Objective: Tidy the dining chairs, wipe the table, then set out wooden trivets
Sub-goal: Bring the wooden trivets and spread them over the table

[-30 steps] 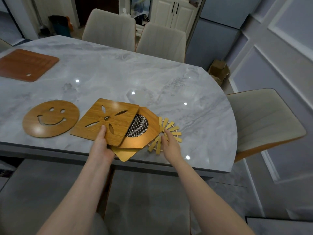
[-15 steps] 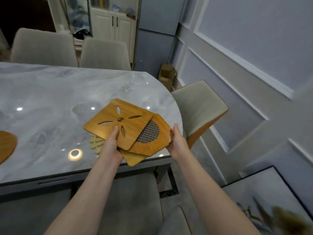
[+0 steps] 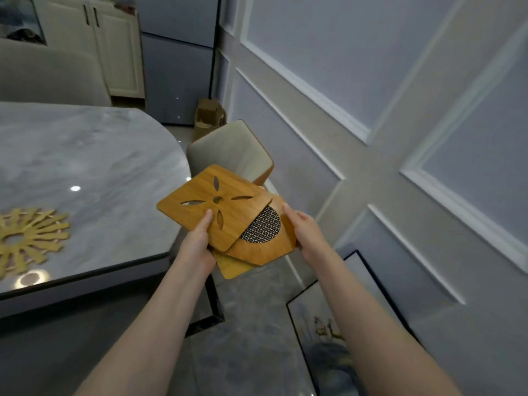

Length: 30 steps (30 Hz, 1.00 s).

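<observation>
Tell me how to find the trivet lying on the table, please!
Look at the grey marble table, near its front edge on the left. The spiky trivet lies there alone, shaped like a sun with rays, unlike the flat boards held in the hands.

The square flower-cut wooden trivet (image 3: 211, 204) shows smooth, grained, satin wood — beneath it a hexagonal wooden trivet (image 3: 265, 247) holds woven metal mesh. The grey marble-look tabletop (image 3: 85, 167) is polished, mirroring lamps — the beige chair (image 3: 228, 150) looks matt-upholstered.

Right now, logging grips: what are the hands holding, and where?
A stack of trivets: left hand grips its near-left edge, right hand its right edge.
</observation>
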### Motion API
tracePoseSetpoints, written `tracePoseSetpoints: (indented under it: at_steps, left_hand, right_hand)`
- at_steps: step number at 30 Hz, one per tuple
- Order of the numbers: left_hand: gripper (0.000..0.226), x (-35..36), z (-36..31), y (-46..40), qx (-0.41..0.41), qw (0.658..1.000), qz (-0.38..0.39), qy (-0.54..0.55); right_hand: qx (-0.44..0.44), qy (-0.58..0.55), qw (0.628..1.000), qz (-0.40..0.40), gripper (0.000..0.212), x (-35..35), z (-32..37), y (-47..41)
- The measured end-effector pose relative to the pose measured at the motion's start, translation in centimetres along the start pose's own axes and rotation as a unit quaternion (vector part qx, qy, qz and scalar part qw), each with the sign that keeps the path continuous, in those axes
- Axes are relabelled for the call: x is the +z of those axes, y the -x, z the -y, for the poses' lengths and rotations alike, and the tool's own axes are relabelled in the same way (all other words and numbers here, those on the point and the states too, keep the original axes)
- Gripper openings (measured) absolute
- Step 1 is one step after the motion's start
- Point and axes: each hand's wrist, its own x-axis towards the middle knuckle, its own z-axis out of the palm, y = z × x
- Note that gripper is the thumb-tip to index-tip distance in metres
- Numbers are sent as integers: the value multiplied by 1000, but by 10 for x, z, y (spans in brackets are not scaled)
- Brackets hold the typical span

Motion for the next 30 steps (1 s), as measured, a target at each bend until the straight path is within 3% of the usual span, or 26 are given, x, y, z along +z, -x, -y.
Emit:
tracePoseSetpoints:
  at_steps: [6,10,14,20,28,30]
  left_hand:
    - [39,79,56,-10,-25,999,14,-38]
    - [25,119,68,-29,-22,997,28,-66]
    - [10,144,66,-53,-21,996,38,-76]
    - [26,186,36,-125,-17,997,43,-61]
    - [17,244,-54,-239,21,998,53,-16]
    - [29,254,-76,-264,34,998,54,-11]
  right_hand:
    - [4,30,999,-23,35,-99,11,-28]
    - [-12,41,998,-45,50,-127,25,-61]
    - [-13,61,997,-37,50,-129,39,-94]
    - [-27,90,996,-8,41,-120,76,-187]
    - [-17,62,997,40,32,-65,149,-343]
    - [-19,58,997,42,31,-53,166,-377]
